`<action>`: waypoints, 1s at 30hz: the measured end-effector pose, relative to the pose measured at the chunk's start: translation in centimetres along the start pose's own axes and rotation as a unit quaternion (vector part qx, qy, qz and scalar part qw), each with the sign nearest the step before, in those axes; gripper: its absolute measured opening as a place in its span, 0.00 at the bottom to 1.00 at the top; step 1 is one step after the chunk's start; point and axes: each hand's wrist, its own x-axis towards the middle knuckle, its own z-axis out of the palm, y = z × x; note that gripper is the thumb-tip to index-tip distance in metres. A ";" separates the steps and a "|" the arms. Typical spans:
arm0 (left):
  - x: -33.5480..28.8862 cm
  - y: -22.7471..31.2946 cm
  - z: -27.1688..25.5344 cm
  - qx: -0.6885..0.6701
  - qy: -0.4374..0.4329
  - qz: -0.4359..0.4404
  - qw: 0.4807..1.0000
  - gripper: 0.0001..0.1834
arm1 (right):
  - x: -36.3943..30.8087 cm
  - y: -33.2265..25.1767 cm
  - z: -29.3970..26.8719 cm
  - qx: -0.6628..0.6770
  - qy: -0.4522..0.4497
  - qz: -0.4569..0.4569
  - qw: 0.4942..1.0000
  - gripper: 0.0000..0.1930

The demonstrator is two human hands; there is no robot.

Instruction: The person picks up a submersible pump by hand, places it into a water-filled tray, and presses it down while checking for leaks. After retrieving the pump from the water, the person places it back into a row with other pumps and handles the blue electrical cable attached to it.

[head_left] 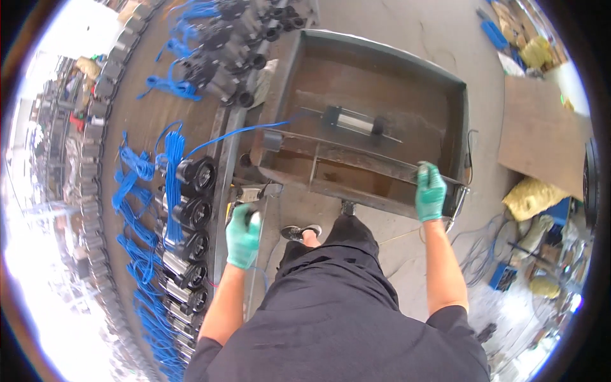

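My left hand (242, 237), in a green glove, is raised beside the edge of the left bench. Its fingers are curled round something dark that I cannot make out. My right hand (431, 193), gloved the same way, hovers over the right front part of a metal tray-like table (363, 202). Its fingers are bent together, and whatever they hold is too small to tell. Between and beyond my hands, a silver motor-like cylinder (355, 122) with dark ends and a thin rod lies in the tray. A blue cable (235, 132) runs from near it towards the left bench.
Motor units (194, 213) stand in a row on the left bench, with bundled blue cables (173, 184) beside them. More dark units (219, 79) are piled farther off. At right are a brown board (538, 137), a yellow sack (533, 197) and a blue bin (503, 277).
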 end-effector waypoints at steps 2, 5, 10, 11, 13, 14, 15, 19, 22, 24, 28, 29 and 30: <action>4.6 3.3 4.4 0.007 -0.059 0.040 0.997 0.11 | 2.5 2.1 -2.5 -0.034 0.025 -0.009 0.999 0.12; 10.8 8.0 12.6 -0.012 -0.136 0.080 0.987 0.09 | 5.5 7.0 -3.5 -0.064 0.046 -0.005 0.997 0.13; 19.3 8.8 24.7 0.094 -0.193 0.087 0.973 0.08 | 7.6 11.0 -1.2 -0.109 0.051 0.042 0.992 0.14; 20.5 8.9 26.6 0.079 -0.216 0.015 0.973 0.08 | 7.8 10.6 -0.9 -0.157 0.056 0.045 0.985 0.17; 22.6 9.8 29.8 0.100 -0.246 -0.029 0.964 0.10 | 8.3 10.1 -0.6 -0.179 0.063 0.082 0.978 0.18; 23.5 10.1 31.3 0.109 -0.261 -0.081 0.956 0.12 | 8.5 10.0 -0.5 -0.207 0.061 0.100 0.971 0.19; 24.4 9.9 32.6 0.130 -0.271 -0.091 0.950 0.14 | 8.6 10.2 -0.3 -0.205 0.071 0.112 0.970 0.20; 26.0 10.8 37.1 0.135 -0.315 -0.201 0.917 0.13 | 8.6 10.4 -0.2 -0.208 0.066 0.121 0.968 0.18; 25.1 12.3 38.6 0.041 -0.328 -0.289 0.898 0.12 | 8.7 10.3 -0.1 -0.223 0.060 0.130 0.964 0.17; 25.8 10.9 39.9 0.021 -0.343 -0.311 0.886 0.11 | 8.9 10.4 -0.5 -0.219 0.078 0.130 0.964 0.17; 24.8 10.4 40.2 -0.012 -0.317 -0.303 0.899 0.12 | 8.4 10.6 0.0 -0.217 0.089 0.113 0.966 0.16; 24.3 10.2 39.7 -0.020 -0.315 -0.292 0.903 0.12 | 8.5 10.7 0.0 -0.212 0.090 0.109 0.967 0.15; 24.1 9.9 39.2 -0.015 -0.317 -0.292 0.902 0.12 | 8.5 10.7 0.1 -0.210 0.090 0.114 0.967 0.15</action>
